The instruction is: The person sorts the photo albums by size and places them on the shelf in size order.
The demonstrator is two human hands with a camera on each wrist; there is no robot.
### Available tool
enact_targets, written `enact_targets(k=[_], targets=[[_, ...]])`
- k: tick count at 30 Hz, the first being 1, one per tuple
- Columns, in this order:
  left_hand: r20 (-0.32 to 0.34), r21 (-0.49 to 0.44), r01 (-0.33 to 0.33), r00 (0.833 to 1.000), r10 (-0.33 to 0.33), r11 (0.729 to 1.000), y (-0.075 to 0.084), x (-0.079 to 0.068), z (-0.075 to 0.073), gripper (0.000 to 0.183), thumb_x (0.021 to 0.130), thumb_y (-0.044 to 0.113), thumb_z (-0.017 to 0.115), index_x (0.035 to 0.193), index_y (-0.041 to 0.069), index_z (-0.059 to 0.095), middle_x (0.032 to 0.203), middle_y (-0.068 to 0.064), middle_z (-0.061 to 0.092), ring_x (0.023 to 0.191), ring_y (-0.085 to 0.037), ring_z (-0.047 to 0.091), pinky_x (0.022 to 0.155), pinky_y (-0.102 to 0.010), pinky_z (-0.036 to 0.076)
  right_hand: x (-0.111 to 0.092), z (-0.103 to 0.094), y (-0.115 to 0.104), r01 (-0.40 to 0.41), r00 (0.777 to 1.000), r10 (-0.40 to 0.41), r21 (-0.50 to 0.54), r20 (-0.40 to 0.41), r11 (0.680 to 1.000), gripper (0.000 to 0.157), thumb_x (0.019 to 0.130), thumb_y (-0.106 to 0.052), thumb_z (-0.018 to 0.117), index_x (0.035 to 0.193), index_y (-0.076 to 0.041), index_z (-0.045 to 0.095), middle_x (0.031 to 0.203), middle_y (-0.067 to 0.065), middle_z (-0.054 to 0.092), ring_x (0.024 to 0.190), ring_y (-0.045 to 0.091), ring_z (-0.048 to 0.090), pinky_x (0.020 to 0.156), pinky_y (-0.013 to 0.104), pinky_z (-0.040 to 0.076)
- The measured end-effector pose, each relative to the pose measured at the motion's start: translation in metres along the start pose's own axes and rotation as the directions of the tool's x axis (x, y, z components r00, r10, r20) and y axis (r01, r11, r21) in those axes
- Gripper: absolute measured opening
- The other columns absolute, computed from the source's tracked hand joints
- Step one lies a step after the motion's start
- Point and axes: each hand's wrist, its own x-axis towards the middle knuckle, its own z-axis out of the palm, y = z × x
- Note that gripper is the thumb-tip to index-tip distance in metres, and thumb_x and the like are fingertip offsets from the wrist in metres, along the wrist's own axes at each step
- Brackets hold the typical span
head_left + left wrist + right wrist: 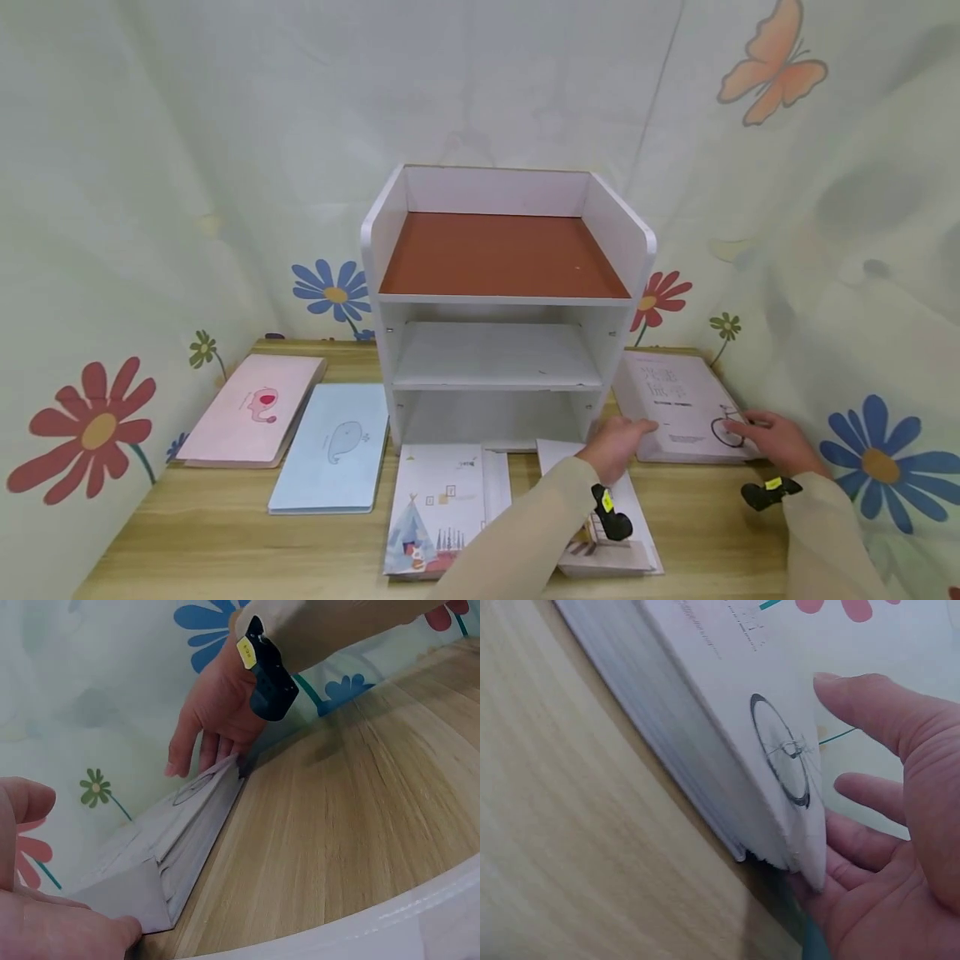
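Note:
A thick book (678,396) with a pale cover, grey characters and a bicycle drawing lies flat at the right of the table. Along its left side my left hand (615,448) touches the edge, the thumb raised apart from the cover in the left wrist view. My right hand (780,442) is at the opposite edge. In the right wrist view, its fingers (859,851) touch the side of the book, while the thumb hovers off the cover. The page edges of the book (202,825) show in the left wrist view.
A white shelf unit (498,383) with a brown top panel stands at the back centre. Before it lie a tent-picture book (435,508) and another pale book (558,454), partly behind my left forearm. A blue book (330,450) and a pink book (243,408) lie leftward.

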Motion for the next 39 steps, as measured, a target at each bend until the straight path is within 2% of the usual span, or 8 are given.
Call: enact_targets(k=[4, 11, 19, 24, 29, 35, 39], targets=[[-0.004, -0.059, -0.015, 1.0, 0.015, 0.998, 0.0, 0.002, 0.001, 0.042, 0.094, 0.02, 0.069, 0.125, -0.008, 0.062, 0.139, -0.021, 0.06, 0.138, -0.039, 0.049, 0.122, -0.059, 0.033, 0.003, -0.005, -0.001, -0.006, 1.0, 0.007, -0.024, 0.028, 1.0, 0.108, 0.094, -0.07, 0.057, 0.154, 0.014, 0.025, 0.157, 0.043, 0.021, 0.14, 0.06, 0.03, 0.112, 0.068, 0.037], [0.018, -0.163, -0.019, 1.0, 0.022, 0.986, -0.001, 0.009, 0.004, 0.042, 0.094, 0.015, 0.066, 0.126, -0.011, 0.061, 0.146, -0.023, 0.055, 0.145, -0.041, 0.041, 0.125, -0.056, 0.028, 0.001, -0.009, -0.004, -0.001, 0.999, 0.005, -0.073, 0.053, 0.997, 0.106, 0.094, -0.07, 0.056, 0.152, 0.015, 0.029, 0.155, 0.045, 0.023, 0.136, 0.058, 0.035, 0.107, 0.065, 0.044], [0.014, -0.281, 0.01, 1.0, -0.007, 0.96, 0.001, 0.017, 0.004, 0.042, 0.092, 0.012, 0.069, 0.125, -0.012, 0.059, 0.15, -0.025, 0.05, 0.147, -0.043, 0.038, 0.124, -0.058, 0.029, 0.001, -0.012, -0.006, 0.015, 0.999, -0.011, -0.091, 0.045, 0.996, 0.106, 0.094, -0.068, 0.058, 0.15, 0.018, 0.03, 0.152, 0.046, 0.027, 0.13, 0.054, 0.042, 0.102, 0.06, 0.049], [-0.04, -0.271, 0.006, 0.999, -0.018, 0.963, 0.001, 0.019, 0.007, 0.044, 0.09, 0.008, 0.07, 0.126, -0.015, 0.056, 0.147, -0.024, 0.052, 0.146, -0.038, 0.041, 0.123, -0.055, 0.032, 0.0, -0.011, -0.009, 0.012, 0.998, -0.009, -0.058, 0.058, 0.998, 0.104, 0.094, -0.064, 0.062, 0.15, 0.018, 0.031, 0.15, 0.045, 0.032, 0.125, 0.051, 0.047, 0.095, 0.052, 0.053], [-0.096, -0.267, -0.035, 0.995, 0.01, 0.963, -0.001, 0.02, 0.011, 0.044, 0.086, -0.001, 0.069, 0.124, -0.018, 0.055, 0.145, -0.027, 0.053, 0.143, -0.037, 0.043, 0.123, -0.053, 0.034, -0.002, -0.009, -0.013, 0.019, 0.998, -0.017, -0.038, 0.054, 0.999, 0.099, 0.094, -0.059, 0.065, 0.148, 0.018, 0.034, 0.147, 0.044, 0.037, 0.12, 0.049, 0.05, 0.092, 0.049, 0.054], [-0.095, -0.23, -0.028, 0.995, 0.006, 0.973, 0.0, 0.015, 0.009, 0.062, 0.085, -0.004, 0.069, 0.139, -0.02, 0.045, 0.153, -0.033, 0.043, 0.148, -0.042, 0.035, 0.124, -0.055, 0.03, -0.003, -0.004, -0.016, 0.015, 0.999, -0.014, -0.012, 0.032, 1.0, 0.093, 0.096, -0.053, 0.065, 0.146, 0.02, 0.036, 0.147, 0.044, 0.036, 0.119, 0.048, 0.049, 0.093, 0.049, 0.053], [-0.09, -0.193, -0.013, 0.996, -0.005, 0.981, 0.003, 0.011, 0.008, 0.065, 0.085, -0.003, 0.07, 0.141, -0.02, 0.043, 0.151, -0.035, 0.043, 0.146, -0.045, 0.038, 0.122, -0.059, 0.032, -0.003, -0.003, -0.016, -0.01, 1.0, 0.01, 0.001, 0.025, 1.0, 0.094, 0.097, -0.055, 0.063, 0.146, 0.02, 0.036, 0.148, 0.044, 0.034, 0.121, 0.049, 0.047, 0.097, 0.053, 0.052]])
